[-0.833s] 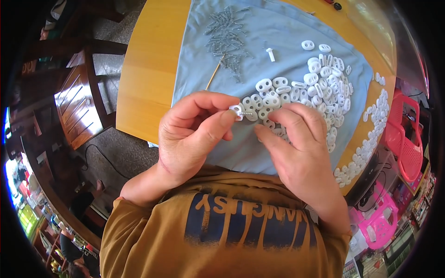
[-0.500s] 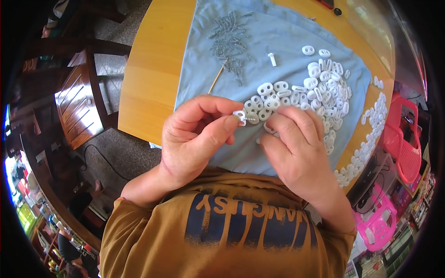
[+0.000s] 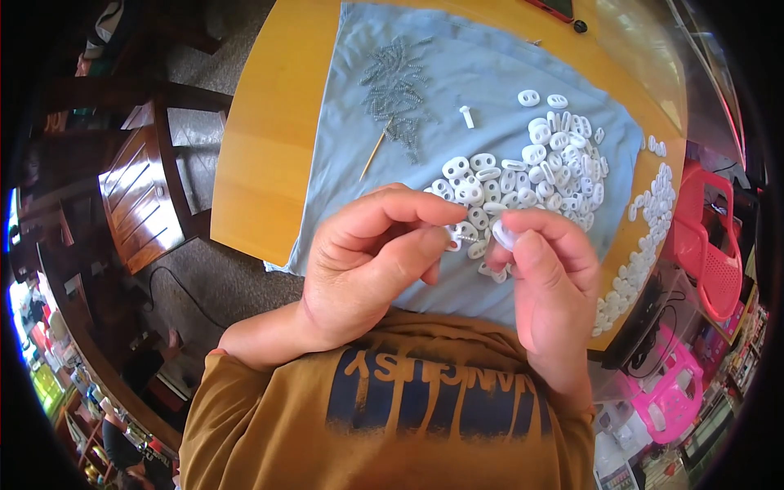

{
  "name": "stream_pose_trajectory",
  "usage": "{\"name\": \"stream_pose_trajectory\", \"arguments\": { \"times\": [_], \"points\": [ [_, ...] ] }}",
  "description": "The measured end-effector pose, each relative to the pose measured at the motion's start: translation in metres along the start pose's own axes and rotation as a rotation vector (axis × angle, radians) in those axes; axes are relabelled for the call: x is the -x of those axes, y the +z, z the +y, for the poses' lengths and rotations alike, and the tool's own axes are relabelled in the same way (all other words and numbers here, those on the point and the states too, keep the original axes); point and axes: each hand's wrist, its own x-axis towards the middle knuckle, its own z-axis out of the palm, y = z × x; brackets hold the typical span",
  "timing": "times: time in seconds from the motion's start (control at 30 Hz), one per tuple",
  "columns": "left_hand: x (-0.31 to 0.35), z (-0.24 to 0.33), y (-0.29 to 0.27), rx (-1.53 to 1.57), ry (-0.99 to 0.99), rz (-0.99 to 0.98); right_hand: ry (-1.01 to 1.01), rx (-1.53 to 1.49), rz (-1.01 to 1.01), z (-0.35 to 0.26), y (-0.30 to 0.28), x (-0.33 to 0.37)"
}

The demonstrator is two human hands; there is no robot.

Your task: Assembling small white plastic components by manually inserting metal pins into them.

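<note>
My left hand [image 3: 367, 257] pinches a small white plastic piece [image 3: 452, 242] between thumb and forefinger. A thin metal spring [image 3: 466, 238] sticks out of that piece to the right. Just across from it, my right hand [image 3: 555, 273] grips a white oval cord lock shell [image 3: 503, 235] by thumb and fingers. The two parts are close but apart. Beyond my hands lies a heap of white two-hole cord lock shells [image 3: 563, 163] on a light blue cloth [image 3: 457, 65]. A pile of metal springs [image 3: 394, 77] rests farther off, at the left.
A thin stick [image 3: 374, 151] touches the springs, and a single white plunger-like piece [image 3: 467, 117] lies on the cloth. More white pieces [image 3: 625, 286] line the right side of the yellow wooden table [image 3: 260, 131]. A wooden chair [image 3: 139, 196] stands left; pink plastic stools [image 3: 670, 392] stand right.
My right hand has lifted from the heap with a cord lock shell and turned toward the left hand. The left hand has shifted slightly right, still pinching the white piece with the spring.
</note>
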Motion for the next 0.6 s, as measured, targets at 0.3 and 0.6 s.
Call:
{"name": "stream_pose_trajectory", "arguments": {
  "times": [0.3,0.6],
  "points": [
    [0.0,-0.002,0.015,0.053,-0.083,0.062,0.02,-0.073,0.028,-0.002,0.002,0.001],
    [-0.001,-0.002,0.013,0.056,-0.086,0.049,-0.103,0.053,-0.123,0.006,-0.007,0.0]
  ]
}}
